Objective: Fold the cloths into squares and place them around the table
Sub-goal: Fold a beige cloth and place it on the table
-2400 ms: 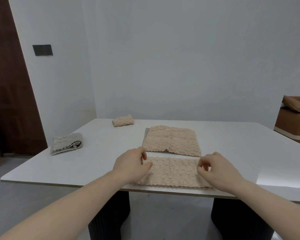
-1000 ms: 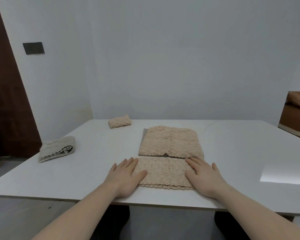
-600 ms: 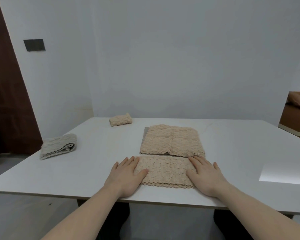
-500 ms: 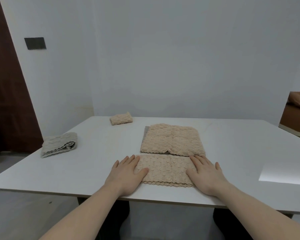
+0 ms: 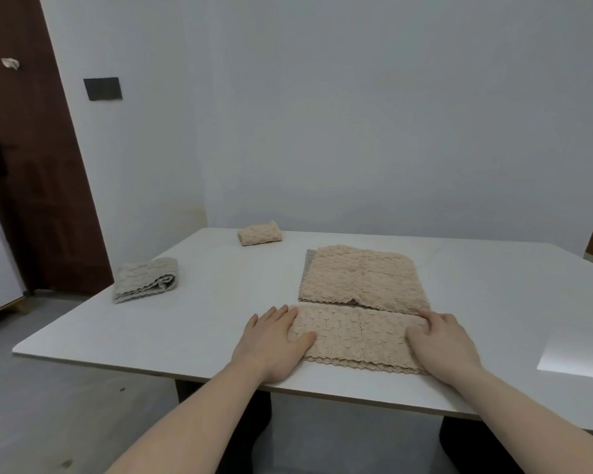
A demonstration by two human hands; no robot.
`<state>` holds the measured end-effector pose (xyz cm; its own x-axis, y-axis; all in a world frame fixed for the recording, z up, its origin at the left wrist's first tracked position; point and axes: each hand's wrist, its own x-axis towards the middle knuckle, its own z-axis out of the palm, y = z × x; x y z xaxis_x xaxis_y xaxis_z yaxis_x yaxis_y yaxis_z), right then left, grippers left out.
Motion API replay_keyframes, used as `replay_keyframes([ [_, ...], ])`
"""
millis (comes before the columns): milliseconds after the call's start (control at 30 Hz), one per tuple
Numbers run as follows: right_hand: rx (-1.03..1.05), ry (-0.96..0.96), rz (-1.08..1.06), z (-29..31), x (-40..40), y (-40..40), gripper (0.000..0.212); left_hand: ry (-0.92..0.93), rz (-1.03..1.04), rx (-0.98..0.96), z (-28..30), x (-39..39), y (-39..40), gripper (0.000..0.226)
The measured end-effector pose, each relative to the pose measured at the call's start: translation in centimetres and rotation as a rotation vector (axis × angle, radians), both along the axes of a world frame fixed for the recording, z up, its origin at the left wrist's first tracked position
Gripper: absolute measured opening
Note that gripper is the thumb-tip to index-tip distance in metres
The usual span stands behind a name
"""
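Observation:
A beige textured cloth folded into a long strip (image 5: 356,338) lies at the near edge of the white table (image 5: 216,299). My left hand (image 5: 271,343) lies flat on its left end with fingers spread, and my right hand (image 5: 442,340) presses flat on its right end. Just behind the strip lies a stack of beige cloths (image 5: 360,277) with a grey edge showing beneath. A small folded beige cloth (image 5: 260,233) sits at the far left corner. A folded grey cloth (image 5: 146,278) rests by the left edge.
White walls stand close behind the table. A dark brown door (image 5: 24,165) is at the left. A bright light patch (image 5: 575,357) falls on the table's right side. Dark table legs (image 5: 250,422) show below the near edge.
My hands went from pinching the strip's ends to lying flat on it. Since then they have stayed put; the view has swung a little to the left.

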<state>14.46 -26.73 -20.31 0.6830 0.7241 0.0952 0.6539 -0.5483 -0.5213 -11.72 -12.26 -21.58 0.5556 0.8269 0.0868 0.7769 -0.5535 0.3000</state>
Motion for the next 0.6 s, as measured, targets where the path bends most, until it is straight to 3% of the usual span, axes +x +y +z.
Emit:
replay_keyframes([
  [133, -0.023, 0.074, -0.021, 0.7, 0.4, -0.2, 0.05, -0.033, 0.011, 0.003, 0.3, -0.1, 0.0, 0.08],
  [333, 0.039, 0.27, 0.039, 5.3, 1.2, -0.9, 0.012, -0.071, 0.004, 0.014, 0.1, -0.1, 0.0, 0.08],
  [600, 0.287, 0.585, 0.143, 8.9, -1.4, 1.7, 0.031, -0.135, -0.008, 0.019, -0.2, -0.2, 0.3, 0.076],
])
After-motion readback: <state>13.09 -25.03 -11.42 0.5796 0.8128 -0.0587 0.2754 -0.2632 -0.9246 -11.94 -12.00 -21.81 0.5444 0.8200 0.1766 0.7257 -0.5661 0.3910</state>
